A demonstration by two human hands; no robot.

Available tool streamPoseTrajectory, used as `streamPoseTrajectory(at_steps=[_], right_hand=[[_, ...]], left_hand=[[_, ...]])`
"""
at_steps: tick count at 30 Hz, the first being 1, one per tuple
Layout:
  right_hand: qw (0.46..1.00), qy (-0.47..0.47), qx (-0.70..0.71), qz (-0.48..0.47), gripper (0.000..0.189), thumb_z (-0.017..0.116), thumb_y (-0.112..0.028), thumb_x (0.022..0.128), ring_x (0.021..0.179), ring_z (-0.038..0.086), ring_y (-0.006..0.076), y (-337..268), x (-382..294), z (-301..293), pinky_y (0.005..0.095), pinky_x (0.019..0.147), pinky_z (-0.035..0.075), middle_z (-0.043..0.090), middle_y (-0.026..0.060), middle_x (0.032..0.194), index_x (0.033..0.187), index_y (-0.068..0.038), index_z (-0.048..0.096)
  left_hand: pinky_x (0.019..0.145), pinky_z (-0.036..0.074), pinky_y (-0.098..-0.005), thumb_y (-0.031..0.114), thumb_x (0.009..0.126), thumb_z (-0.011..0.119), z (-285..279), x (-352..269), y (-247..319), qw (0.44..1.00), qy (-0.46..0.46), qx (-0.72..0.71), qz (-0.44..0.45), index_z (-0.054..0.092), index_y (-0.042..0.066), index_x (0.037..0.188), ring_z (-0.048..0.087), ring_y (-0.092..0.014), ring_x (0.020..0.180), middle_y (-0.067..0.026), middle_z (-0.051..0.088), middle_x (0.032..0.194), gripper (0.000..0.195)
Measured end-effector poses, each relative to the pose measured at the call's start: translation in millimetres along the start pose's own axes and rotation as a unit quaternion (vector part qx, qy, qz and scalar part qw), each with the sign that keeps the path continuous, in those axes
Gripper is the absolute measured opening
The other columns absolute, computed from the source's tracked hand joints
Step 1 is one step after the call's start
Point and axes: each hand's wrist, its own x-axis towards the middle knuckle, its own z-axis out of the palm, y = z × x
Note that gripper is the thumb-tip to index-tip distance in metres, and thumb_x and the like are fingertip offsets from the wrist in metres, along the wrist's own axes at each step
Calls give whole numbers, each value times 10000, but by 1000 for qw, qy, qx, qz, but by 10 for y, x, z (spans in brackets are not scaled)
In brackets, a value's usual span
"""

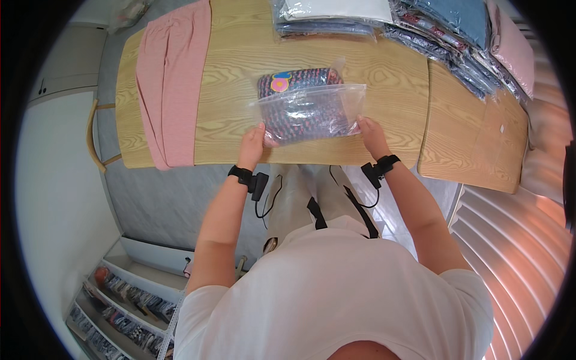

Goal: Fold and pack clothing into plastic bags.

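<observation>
A clear plastic zip bag (355, 101) lies on the wooden table (234, 49) before me. Inside it is a folded, dark multicoloured knitted item (299, 119) with a pink, yellow and blue patch near its upper left. My left hand (253, 141) grips the bag's lower left corner between thumb and fingers. At the lower right edge, my right hand (372, 135) pinches the plastic in the same way. A folded pair of pink trousers (177, 90) lies to the left, apart from the bag.
Stacks of folded garments in clear bags (333, 27) stand at the table's back, with more bagged clothes (454, 27) at the back right. A second wooden table (468, 130) adjoins on the right. Another clear bag seems to lie on it. A shelf of packed items (135, 292) is lower left.
</observation>
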Motion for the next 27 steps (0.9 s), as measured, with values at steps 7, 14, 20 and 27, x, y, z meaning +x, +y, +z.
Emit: streamPoseTrajectory(at_steps=[7,14,20,27], right_hand=[[920,345,-147,-115,220,510,-199,911,915,555,272,-215,-115,243,378,816,418,594,182,1031,996,-13,591],[835,78,-365,-404,393,612,-202,818,1227,433,266,-887,-138,776,449,993,340,485,104,1311,1199,-131,550],[832,29,-381,-402,409,608,-239,822,1260,412,266,-884,235,851,475,1021,313,461,103,1342,1219,-160,547],[772,9,-455,-444,298,530,-229,858,1296,375,234,-846,442,873,472,1057,261,506,83,1294,1118,-87,567]], left_hand=[[629,417,-272,342,970,433,153,-18,-108,995,54,-78,-16,627,-38,787,504,-100,646,-22,604,700,465],[585,406,-299,325,958,446,96,-78,-58,998,42,-45,-20,598,-5,776,502,-143,630,-43,575,688,406],[749,430,-426,126,852,522,381,-261,591,929,218,241,174,555,-3,998,556,-319,875,-181,589,992,198],[1067,253,-452,57,820,491,524,311,677,793,99,434,416,438,11,1295,375,-293,1289,-138,421,1378,480]])
